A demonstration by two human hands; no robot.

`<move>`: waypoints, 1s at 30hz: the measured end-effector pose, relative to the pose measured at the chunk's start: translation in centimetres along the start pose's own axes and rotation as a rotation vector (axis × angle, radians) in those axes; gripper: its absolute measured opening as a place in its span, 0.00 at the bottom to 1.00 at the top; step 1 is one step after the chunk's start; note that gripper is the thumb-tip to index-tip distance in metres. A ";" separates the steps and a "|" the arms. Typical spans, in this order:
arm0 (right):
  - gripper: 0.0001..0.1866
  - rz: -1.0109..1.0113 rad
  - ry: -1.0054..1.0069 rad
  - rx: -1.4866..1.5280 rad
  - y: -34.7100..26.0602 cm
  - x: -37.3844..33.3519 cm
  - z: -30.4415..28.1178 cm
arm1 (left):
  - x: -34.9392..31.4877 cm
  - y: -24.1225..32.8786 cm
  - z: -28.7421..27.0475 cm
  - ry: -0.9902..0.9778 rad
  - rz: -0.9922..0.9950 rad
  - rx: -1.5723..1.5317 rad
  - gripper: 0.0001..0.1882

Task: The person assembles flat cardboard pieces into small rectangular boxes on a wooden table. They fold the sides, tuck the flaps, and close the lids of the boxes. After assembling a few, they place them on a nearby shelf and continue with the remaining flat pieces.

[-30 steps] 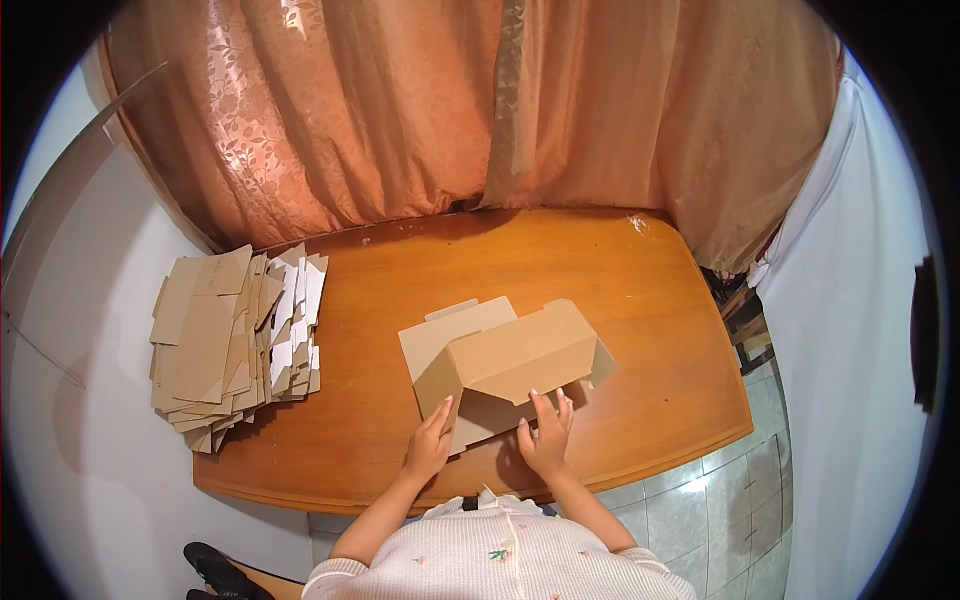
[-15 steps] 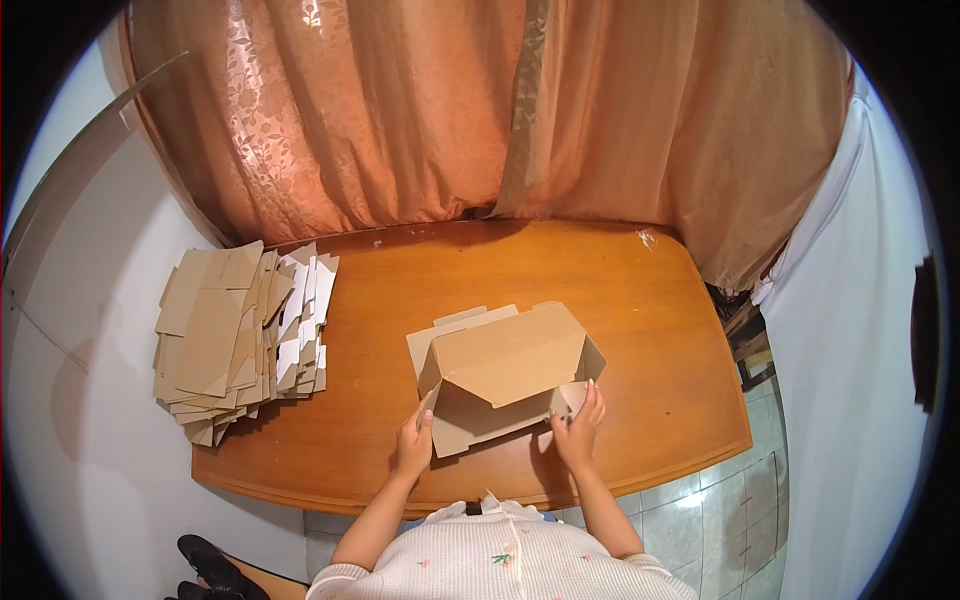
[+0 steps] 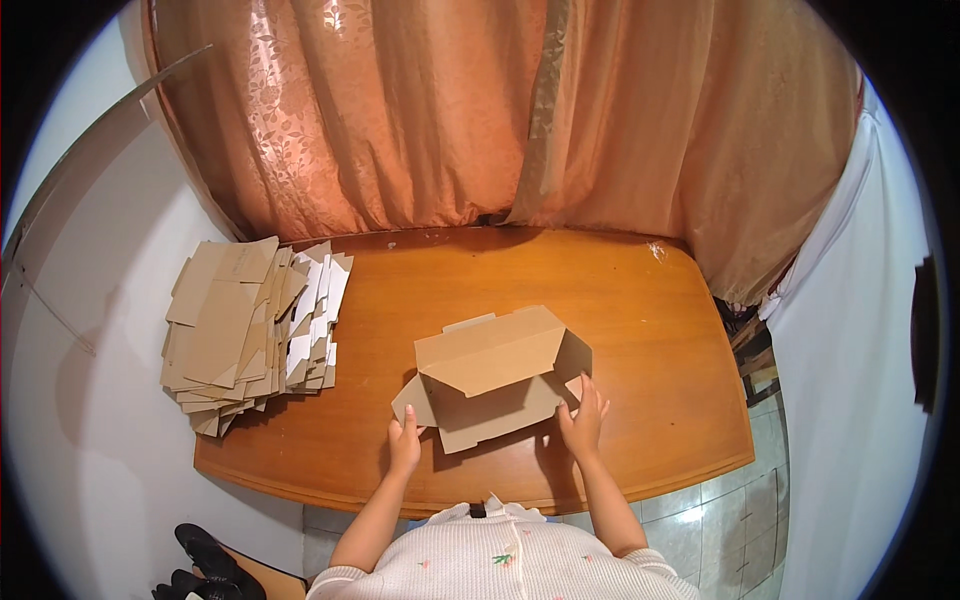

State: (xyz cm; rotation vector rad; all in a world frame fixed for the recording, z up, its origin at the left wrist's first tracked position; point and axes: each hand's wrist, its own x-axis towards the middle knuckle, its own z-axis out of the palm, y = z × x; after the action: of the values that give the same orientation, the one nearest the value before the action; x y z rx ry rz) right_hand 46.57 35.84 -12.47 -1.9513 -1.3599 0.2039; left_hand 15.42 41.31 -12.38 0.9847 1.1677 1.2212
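A brown cardboard box (image 3: 490, 350), partly folded up, lies on the wooden table (image 3: 640, 420) in front of me. Its near side gapes toward me, and flaps stick out at both near corners. My left hand (image 3: 404, 441) pinches the left side flap, thumb on top and fingers beneath. At the right end, my right hand (image 3: 584, 418) grips the other side flap between thumb and fingers. The box's top panel slopes down toward me, with a small tab showing along its far edge.
To the left on the table stands a tall, uneven stack of flat cardboard blanks (image 3: 225, 330), some with white faces. Orange curtains (image 3: 420, 120) hang behind the far edge, and a white cloth (image 3: 850, 300) hangs at the right. Black shoes (image 3: 215, 565) lie low at the left.
The left flap has swung outward with my left hand. The box's top panel has tipped and shifted slightly left, and my right hand stays at the right flap. The whole view has shifted a little.
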 end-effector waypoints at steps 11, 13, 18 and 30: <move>0.29 -0.141 0.045 -0.067 -1.4 0.7 -1.7 | 1.8 -0.3 -1.1 0.028 0.083 0.112 0.24; 0.27 -0.159 0.064 -0.080 -2.1 0.4 -2.4 | 1.7 0.2 -1.3 0.051 0.133 0.099 0.23; 0.23 -0.159 0.120 -0.091 -4.1 0.5 -4.9 | 1.6 2.3 -2.3 0.051 0.113 -0.089 0.15; 0.10 -0.076 0.145 -0.100 -8.8 -1.3 -10.0 | -1.1 6.8 -1.9 -0.309 -0.055 0.087 0.15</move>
State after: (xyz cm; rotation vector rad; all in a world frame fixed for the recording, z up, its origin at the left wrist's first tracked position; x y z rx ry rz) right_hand 44.53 31.41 0.05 -1.9514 -1.3678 -0.0420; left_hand 12.46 40.90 -5.93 1.1529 1.0024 0.9418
